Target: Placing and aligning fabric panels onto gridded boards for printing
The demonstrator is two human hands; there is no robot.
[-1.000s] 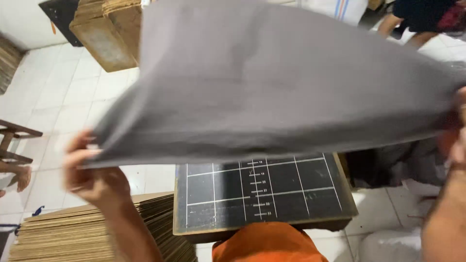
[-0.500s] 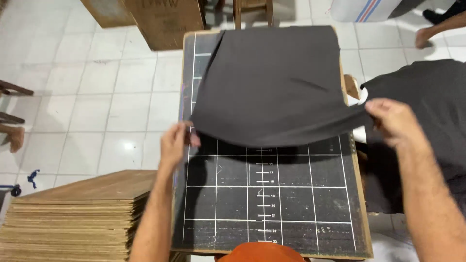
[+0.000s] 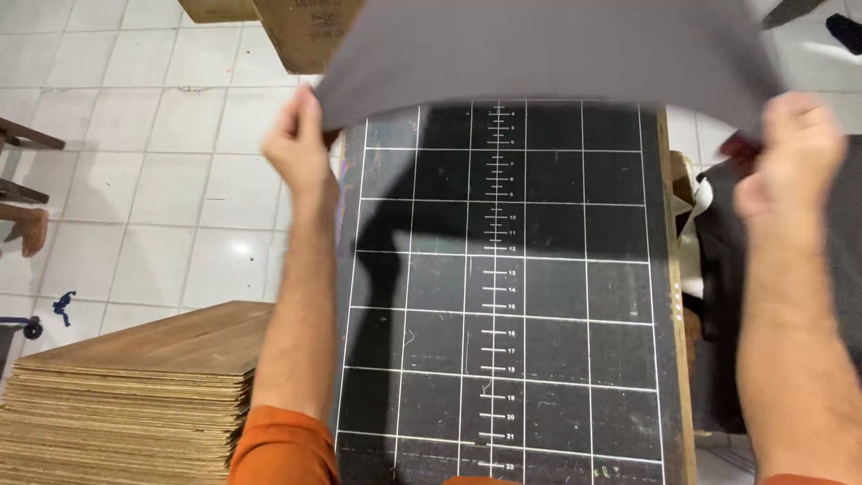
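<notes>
A grey fabric sheet (image 3: 548, 49) hangs spread in the air above the far end of a black board (image 3: 503, 296) marked with a white grid and a ruler line. My left hand (image 3: 299, 148) pinches the sheet's near left corner. My right hand (image 3: 790, 162) grips its near right corner. Both arms reach forward over the board, the left one along the board's left edge, the right one past its right edge. The sheet hides the board's far end.
A stack of thin brown cardboard sheets (image 3: 144, 386) sits at the lower left on the white tiled floor (image 3: 135, 180). A brown box (image 3: 305, 31) stands beyond the board. Dark fabric (image 3: 718, 269) is heaped at the right. Wooden furniture legs (image 3: 22, 193) show at the left edge.
The sheet lay draped on the board half a second ago; now both hands have lifted it up and away from me, baring most of the grid.
</notes>
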